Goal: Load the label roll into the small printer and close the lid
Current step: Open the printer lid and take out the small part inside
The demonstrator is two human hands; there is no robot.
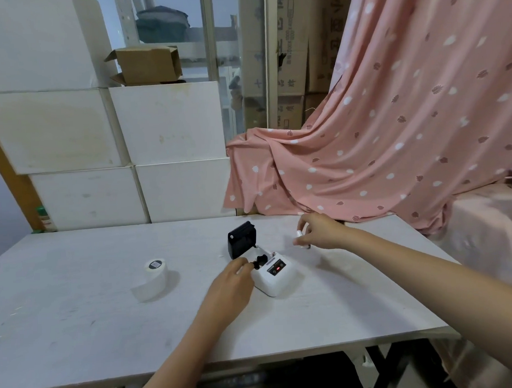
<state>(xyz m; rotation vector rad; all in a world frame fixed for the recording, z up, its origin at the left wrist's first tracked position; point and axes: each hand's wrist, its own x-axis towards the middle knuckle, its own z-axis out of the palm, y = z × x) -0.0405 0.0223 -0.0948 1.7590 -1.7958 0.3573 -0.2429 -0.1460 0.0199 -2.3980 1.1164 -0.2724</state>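
Label roll [155,268] outside printer [273,276]; lid [241,239] up; left hand [233,284] pinching inside bay; right hand [317,231] gripping small white piece [299,233]

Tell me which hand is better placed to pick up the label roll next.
Left, probably. The label roll lies on the table left of the printer, on the left hand's side. The right hand is farther off and already holds a small white object.

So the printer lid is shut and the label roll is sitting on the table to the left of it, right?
Not quite. The head view shows the printer with its black lid standing open, not shut. The label roll does sit on the table to its left.
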